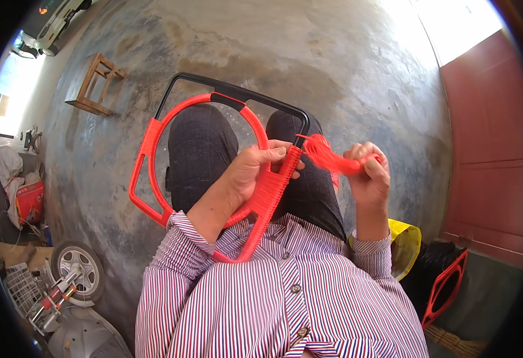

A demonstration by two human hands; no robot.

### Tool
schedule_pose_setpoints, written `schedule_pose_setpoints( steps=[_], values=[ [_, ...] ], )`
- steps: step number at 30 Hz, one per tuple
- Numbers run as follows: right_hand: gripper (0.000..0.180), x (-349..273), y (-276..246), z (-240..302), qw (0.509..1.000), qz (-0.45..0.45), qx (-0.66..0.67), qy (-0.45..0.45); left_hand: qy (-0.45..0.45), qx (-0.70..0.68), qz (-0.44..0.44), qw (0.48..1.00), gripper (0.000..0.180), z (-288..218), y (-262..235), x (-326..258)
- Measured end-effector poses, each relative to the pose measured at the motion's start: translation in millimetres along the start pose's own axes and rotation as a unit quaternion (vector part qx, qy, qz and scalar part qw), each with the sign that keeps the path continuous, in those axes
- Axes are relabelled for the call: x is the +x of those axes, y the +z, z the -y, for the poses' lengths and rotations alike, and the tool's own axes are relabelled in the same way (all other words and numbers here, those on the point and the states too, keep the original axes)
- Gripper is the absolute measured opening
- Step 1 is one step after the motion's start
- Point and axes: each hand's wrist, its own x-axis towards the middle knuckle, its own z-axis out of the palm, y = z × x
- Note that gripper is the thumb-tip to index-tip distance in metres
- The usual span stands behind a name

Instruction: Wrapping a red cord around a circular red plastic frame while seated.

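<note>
Seated person, frame (pixel 214 173) resting across both knees, lower corner against the striped shirt (pixel 273 298); that bracing looked meant to keep it steady. Frame: black metal outline with an inner ring, left side and ring already wrapped in red cord, top bar bare.

Left hand (pixel 255 170) was clenched around the right-hand bar, thumb over the wound section, apparently pinning the turns so they stayed tight. Right hand (pixel 370 176) was closed on a bundle of red cord (pixel 332 158), held just beside the bar's upper end, cord running taut from fist to bar.

Concrete floor (pixel 333 71) beneath. A second red frame (pixel 446 286) leaned at right, near a yellow bag (pixel 407 244). Wooden stool (pixel 97 83) lay well apart, upper left.
</note>
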Motion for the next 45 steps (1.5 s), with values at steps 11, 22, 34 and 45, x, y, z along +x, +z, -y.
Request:
schedule_pose_setpoints(
  steps=[11,22,34,45],
  values=[
    [0.022,-5.4,-7.3,25.8,0.986,-0.093,0.137,-0.015,0.005,0.013,-0.022,1.000,0.026,-1.4,1.3,-0.6],
    [0.015,-2.2,42.7,-19.0,0.965,-0.038,-0.207,0.156,0.007,-0.001,-0.018,1.000,0.029,2.6,-1.9,2.2],
    [0.015,-21.7,58.4,-6.5,0.988,-0.019,-0.127,0.089,0.013,0.011,-0.009,1.000,0.026,1.4,-8.4,9.6],
    [0.017,-2.2,-144.6,116.8,0.972,-0.230,0.039,-0.009,0.020,-0.021,-0.033,0.999,0.021,3.9,-8.5,8.2]
  ],
)
